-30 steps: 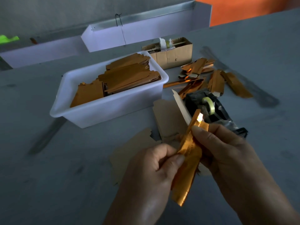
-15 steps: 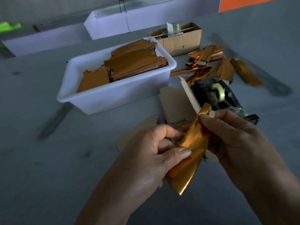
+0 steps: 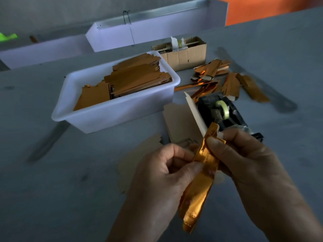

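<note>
A shiny orange-gold foil card piece (image 3: 199,194) is held upright over the grey table, low and centre. My left hand (image 3: 162,177) pinches its left edge between thumb and curled fingers. My right hand (image 3: 248,163) grips its upper part, thumb pressed on the front face near the top. The piece's lower end hangs free below both hands. Behind the hands sits a black tape dispenser (image 3: 225,114) with a pale roll, and a cream card flap (image 3: 195,112) leans against it.
A white plastic tub (image 3: 111,112) of stacked gold card pieces stands left of centre. Loose gold pieces (image 3: 230,84) lie at back right beside a small cardboard box (image 3: 187,55). Flat brown card blanks (image 3: 139,154) lie under the hands. White trays (image 3: 153,30) line the far edge.
The foil piece has been narrowed and turned more upright between the hands. My right thumb has slid down onto its front face. The view has shifted slightly.
</note>
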The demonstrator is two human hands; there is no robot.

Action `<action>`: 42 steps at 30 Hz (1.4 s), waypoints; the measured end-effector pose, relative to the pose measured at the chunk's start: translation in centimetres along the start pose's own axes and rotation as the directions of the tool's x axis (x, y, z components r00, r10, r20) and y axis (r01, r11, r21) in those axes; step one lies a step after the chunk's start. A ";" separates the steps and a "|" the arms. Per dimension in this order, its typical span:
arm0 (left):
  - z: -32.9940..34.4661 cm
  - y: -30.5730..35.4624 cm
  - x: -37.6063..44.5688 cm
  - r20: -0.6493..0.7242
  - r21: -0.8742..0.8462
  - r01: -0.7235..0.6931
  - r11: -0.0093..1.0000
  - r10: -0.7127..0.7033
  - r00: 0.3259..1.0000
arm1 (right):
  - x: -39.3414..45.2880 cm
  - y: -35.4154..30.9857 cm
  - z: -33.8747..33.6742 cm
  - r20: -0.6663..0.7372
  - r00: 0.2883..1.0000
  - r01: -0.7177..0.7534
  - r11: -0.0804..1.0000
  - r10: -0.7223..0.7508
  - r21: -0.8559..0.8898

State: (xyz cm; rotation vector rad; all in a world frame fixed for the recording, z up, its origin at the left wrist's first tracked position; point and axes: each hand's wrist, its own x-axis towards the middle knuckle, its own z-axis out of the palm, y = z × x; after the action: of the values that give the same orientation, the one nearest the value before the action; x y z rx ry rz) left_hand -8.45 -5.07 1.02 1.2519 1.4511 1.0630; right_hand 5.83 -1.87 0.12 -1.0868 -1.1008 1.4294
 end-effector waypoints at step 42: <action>5.6 0.1 1.5 -0.061 -0.109 -0.094 0.990 0.088 0.994 | 4.4 -1.7 -7.7 -0.091 0.992 -0.120 0.848 0.085 -0.517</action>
State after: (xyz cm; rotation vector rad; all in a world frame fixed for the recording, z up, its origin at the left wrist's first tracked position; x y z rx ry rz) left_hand -3.11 -3.34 -0.24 1.2267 1.3674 1.2328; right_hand 13.17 3.37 0.04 -1.5846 -1.4497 1.1869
